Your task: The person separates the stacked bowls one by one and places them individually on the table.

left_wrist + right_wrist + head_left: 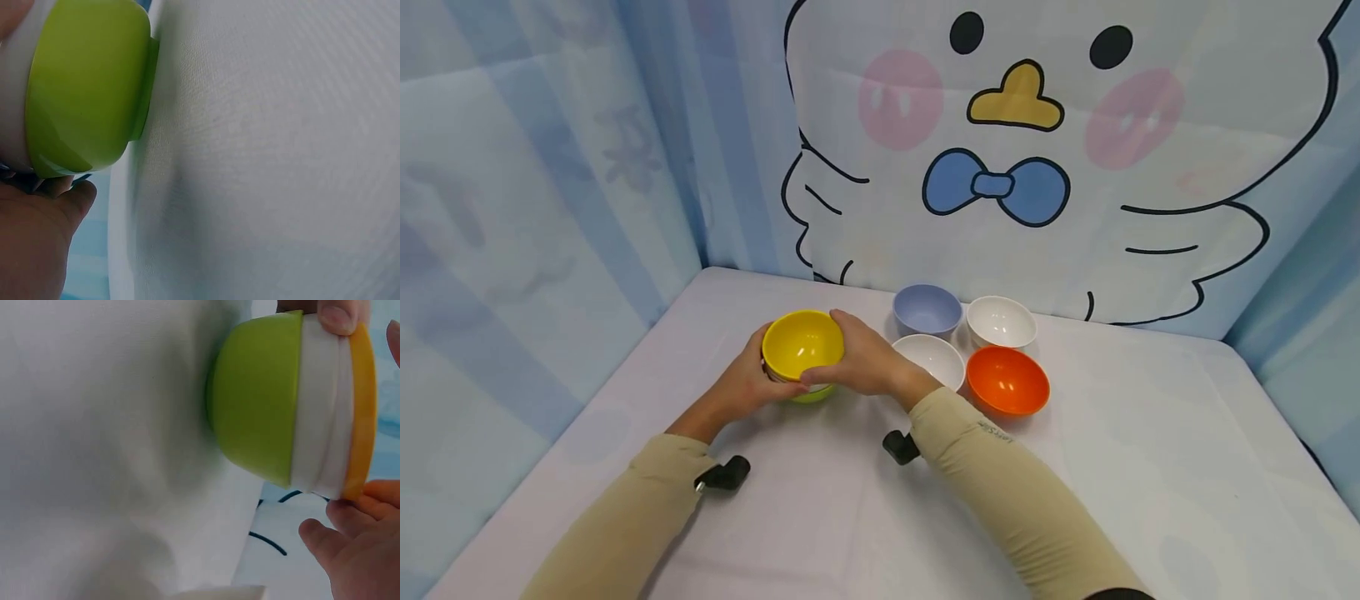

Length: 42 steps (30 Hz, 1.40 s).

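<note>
A stack of bowls stands at the left of the table, its base on or just above the cloth. On top is a yellow bowl [805, 343], with white bowls [326, 412] below it and a green bowl [90, 87] lowest. My left hand [741, 387] grips the stack from the left, its thumb across the front. From the right, my right hand [872, 358] holds the yellow bowl near the rim, with the thumb in front and fingers behind. The right wrist view shows the right hand's fingers [347, 515] at the yellow rim.
Right of the stack stand a blue-purple bowl [927, 310], a white bowl [1002, 322], a nearer white bowl [936, 357] partly behind my right wrist, and an orange bowl [1007, 382]. A white cloth covers the table [820, 517]; printed curtains [535, 208] enclose it.
</note>
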Tool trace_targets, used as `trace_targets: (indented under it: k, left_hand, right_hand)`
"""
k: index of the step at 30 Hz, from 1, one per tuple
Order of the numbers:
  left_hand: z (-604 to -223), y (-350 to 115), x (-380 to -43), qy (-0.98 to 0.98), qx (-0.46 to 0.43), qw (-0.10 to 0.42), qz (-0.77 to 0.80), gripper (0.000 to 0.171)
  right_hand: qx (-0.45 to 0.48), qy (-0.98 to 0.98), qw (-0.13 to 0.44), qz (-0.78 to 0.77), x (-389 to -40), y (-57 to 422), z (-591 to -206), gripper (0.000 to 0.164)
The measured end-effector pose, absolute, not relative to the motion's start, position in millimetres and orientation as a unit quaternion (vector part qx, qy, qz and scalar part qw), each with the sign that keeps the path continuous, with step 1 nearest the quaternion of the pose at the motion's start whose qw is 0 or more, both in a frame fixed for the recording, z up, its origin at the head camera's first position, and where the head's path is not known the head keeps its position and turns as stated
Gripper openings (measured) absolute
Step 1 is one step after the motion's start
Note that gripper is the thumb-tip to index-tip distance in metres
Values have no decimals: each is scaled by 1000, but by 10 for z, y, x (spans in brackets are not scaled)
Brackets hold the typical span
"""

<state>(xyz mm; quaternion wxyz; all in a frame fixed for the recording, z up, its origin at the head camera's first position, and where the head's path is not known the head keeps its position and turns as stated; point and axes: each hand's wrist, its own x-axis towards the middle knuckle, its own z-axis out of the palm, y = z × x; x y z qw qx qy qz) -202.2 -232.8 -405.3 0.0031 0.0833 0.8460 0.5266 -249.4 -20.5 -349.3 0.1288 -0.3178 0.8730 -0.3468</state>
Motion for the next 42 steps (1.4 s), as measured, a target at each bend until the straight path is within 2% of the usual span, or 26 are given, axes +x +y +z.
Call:
trace_targets:
  k: [10,16,27,42]
  left_hand:
    - [-4062,-2333,-2033,858,61,19,510,109]
    - [-4067,-2340,-2026,854,91,-2,513,103]
    - [-4061,-2346,-2018,854,93,1,512,103]
    - [-4055,-2344,-2011,857,83,12,508,101]
  right_hand:
    - [-318,863,125,-373,-2565,-283,-3619,106]
    - [-311,873,130,-353,-2566,-285,-3623,113]
    - [-301,884,103,-341,-2573,-269,-3674,110]
    - [-289,873,108,-377,-2582,-268,-3730,101]
